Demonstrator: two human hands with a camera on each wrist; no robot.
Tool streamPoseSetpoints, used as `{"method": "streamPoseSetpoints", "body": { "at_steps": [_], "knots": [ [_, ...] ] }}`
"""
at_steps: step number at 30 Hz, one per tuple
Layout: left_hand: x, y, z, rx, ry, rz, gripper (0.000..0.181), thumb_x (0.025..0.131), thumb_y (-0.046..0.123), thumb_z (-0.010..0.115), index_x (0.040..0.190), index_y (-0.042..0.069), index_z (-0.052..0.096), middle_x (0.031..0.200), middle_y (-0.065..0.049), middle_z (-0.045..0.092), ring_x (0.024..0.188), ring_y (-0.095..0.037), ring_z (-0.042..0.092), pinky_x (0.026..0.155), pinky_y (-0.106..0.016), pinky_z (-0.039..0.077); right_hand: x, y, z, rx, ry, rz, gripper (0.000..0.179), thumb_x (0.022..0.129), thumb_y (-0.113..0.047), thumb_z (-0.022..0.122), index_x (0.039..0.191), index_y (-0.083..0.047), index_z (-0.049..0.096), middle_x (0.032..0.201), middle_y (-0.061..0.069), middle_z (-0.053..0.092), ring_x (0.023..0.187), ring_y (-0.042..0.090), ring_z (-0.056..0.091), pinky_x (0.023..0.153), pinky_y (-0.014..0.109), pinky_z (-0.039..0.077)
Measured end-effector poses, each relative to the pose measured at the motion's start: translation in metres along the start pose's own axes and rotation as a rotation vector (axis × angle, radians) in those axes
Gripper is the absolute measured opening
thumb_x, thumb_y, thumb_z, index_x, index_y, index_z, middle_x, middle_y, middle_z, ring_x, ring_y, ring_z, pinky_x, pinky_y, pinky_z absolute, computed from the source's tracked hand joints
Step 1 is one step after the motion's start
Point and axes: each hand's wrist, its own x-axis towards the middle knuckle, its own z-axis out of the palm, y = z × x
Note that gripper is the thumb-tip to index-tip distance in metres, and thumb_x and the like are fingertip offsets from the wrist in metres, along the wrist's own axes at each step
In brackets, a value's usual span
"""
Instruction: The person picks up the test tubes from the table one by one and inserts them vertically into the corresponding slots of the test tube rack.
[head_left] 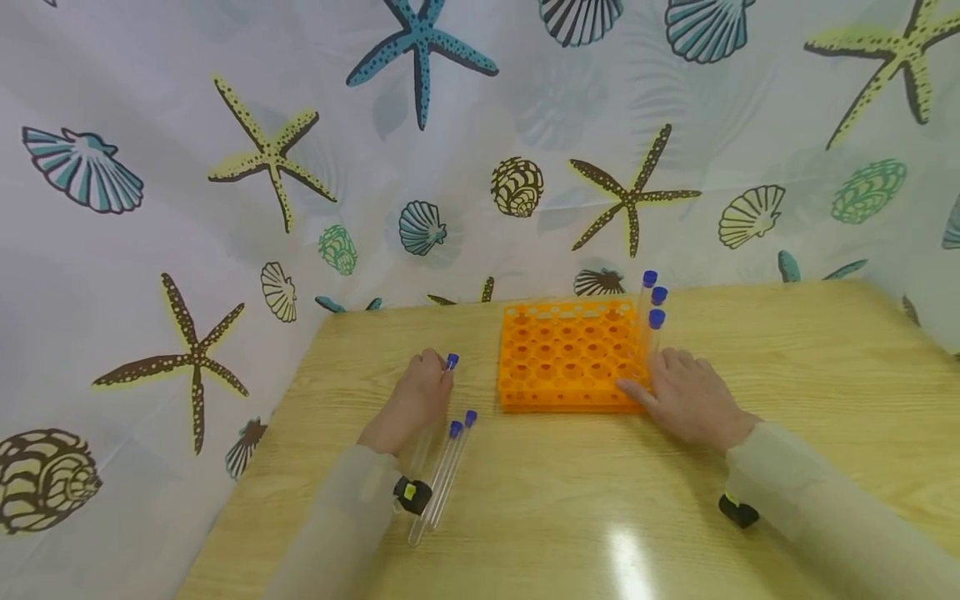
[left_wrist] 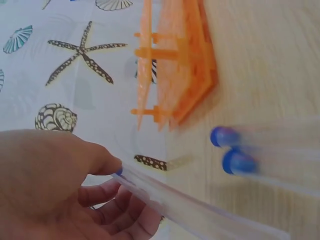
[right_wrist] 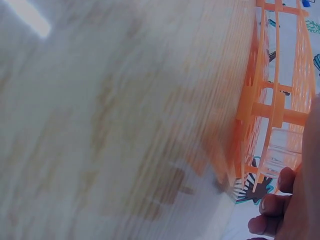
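Note:
My left hand (head_left: 420,392) pinches a clear test tube (left_wrist: 170,200) near its blue cap, thumb on one side and fingers on the other. Close by on the table lie two more blue-capped test tubes (head_left: 450,475), side by side. An orange test tube rack (head_left: 570,358) stands further to the right, with three capped tubes (head_left: 654,321) upright in its right end column. My right hand (head_left: 690,398) holds the rack at its right end, thumb across the front corner. In the right wrist view, its fingertips (right_wrist: 274,204) curl beside the rack's end.
The wooden table (head_left: 570,508) ends at the back against a hanging cloth (head_left: 465,150) printed with starfish and shells. This cloth also runs along the left side. A dark wrist camera (head_left: 412,495) sits under the left sleeve, beside the lying tubes.

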Motion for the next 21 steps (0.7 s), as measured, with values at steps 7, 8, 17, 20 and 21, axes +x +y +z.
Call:
{"method": "streamPoseSetpoints", "body": {
  "at_steps": [7, 8, 17, 20, 21],
  "knots": [
    [0.007, 0.028, -0.004, -0.031, 0.11, 0.051, 0.024, 0.106, 0.015, 0.042, 0.119, -0.005, 0.045, 0.106, -0.022, 0.053, 0.087, -0.028, 0.055, 0.077, -0.038, 0.054, -0.001, 0.002, 0.002, -0.008, 0.006, 0.001, 0.053, 0.1, -0.058, 0.045, 0.091, -0.005, 0.046, 0.079, 0.007, 0.046, 0.07, 0.022, 0.041, 0.063, 0.034, 0.031],
    [0.008, 0.032, -0.005, -0.027, 0.127, 0.066, 0.024, 0.107, 0.014, 0.041, 0.12, -0.005, 0.045, 0.106, -0.022, 0.052, 0.085, -0.027, 0.054, 0.075, -0.036, 0.054, -0.001, 0.003, 0.002, -0.009, 0.01, -0.002, 0.053, 0.1, -0.058, 0.045, 0.091, -0.005, 0.046, 0.079, 0.007, 0.046, 0.07, 0.022, 0.041, 0.063, 0.034, 0.031],
    [0.02, 0.072, -0.007, -0.148, 0.197, 0.131, 0.023, 0.107, 0.013, 0.041, 0.122, -0.003, 0.044, 0.115, -0.023, 0.051, 0.082, -0.026, 0.054, 0.069, -0.032, 0.049, 0.001, 0.005, 0.001, -0.004, 0.007, -0.003, 0.054, 0.1, -0.058, 0.045, 0.092, -0.005, 0.047, 0.082, 0.009, 0.05, 0.072, 0.024, 0.045, 0.065, 0.038, 0.035],
    [0.022, 0.083, -0.006, -0.185, 0.236, 0.175, 0.022, 0.106, 0.011, 0.045, 0.121, -0.004, 0.044, 0.112, -0.022, 0.052, 0.088, -0.028, 0.058, 0.073, -0.033, 0.052, 0.001, 0.005, 0.002, -0.004, 0.003, -0.007, 0.054, 0.1, -0.058, 0.044, 0.093, -0.005, 0.048, 0.083, 0.01, 0.051, 0.073, 0.024, 0.046, 0.066, 0.04, 0.037],
    [0.023, 0.086, -0.006, -0.19, 0.258, 0.19, 0.022, 0.105, 0.011, 0.046, 0.121, -0.004, 0.045, 0.111, -0.021, 0.053, 0.09, -0.028, 0.059, 0.075, -0.033, 0.053, 0.001, 0.004, 0.001, -0.003, -0.002, -0.008, 0.054, 0.1, -0.058, 0.044, 0.093, -0.005, 0.048, 0.084, 0.01, 0.051, 0.073, 0.024, 0.046, 0.067, 0.04, 0.038]
  ]
}}
